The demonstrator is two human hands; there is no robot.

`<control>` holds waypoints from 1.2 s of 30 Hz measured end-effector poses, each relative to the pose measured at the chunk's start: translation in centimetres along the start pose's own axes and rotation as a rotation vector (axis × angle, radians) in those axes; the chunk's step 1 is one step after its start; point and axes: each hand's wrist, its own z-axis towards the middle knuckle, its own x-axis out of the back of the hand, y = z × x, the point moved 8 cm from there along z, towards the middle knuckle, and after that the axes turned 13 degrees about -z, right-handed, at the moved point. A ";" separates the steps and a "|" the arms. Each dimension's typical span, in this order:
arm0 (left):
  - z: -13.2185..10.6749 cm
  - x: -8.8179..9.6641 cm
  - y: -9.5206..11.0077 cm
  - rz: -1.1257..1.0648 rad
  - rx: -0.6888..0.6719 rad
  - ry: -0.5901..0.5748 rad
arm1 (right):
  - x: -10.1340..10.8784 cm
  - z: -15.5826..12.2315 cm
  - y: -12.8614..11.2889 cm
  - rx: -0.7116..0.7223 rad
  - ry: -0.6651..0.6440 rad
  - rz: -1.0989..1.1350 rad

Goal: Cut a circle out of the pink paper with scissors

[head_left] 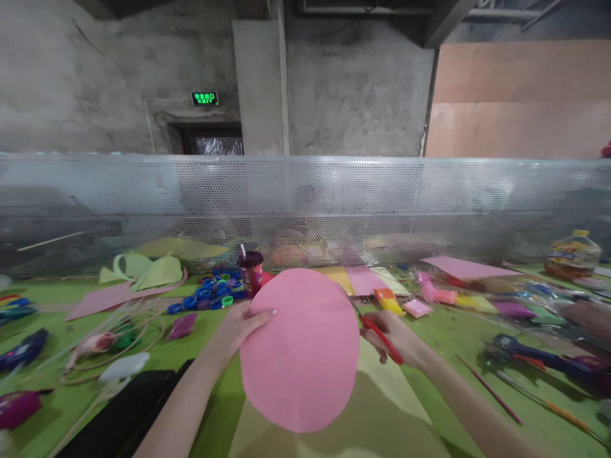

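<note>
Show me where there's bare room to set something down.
Likeliest spot: the bare green tabletop bordered by the right hand, the small pink block and the thin dark-red stick. A smaller strip lies between the purple packet and the left forearm. Crowded: blue rings beside the cup.

A rounded pink paper (300, 350) is held upright, its broad face shown, at the lower centre of the frame; red-handled scissors (384, 341) are held slanted at its upper-right edge.
</note>
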 end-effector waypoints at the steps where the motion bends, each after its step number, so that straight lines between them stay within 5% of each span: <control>1: 0.0 0.0 0.0 0.001 -0.002 -0.001 | 0.0 0.0 0.0 -0.001 0.000 -0.005; 36: -0.2 -0.8 -0.3 -0.015 0.032 -0.089 | 0.9 0.1 0.4 0.054 0.048 -0.014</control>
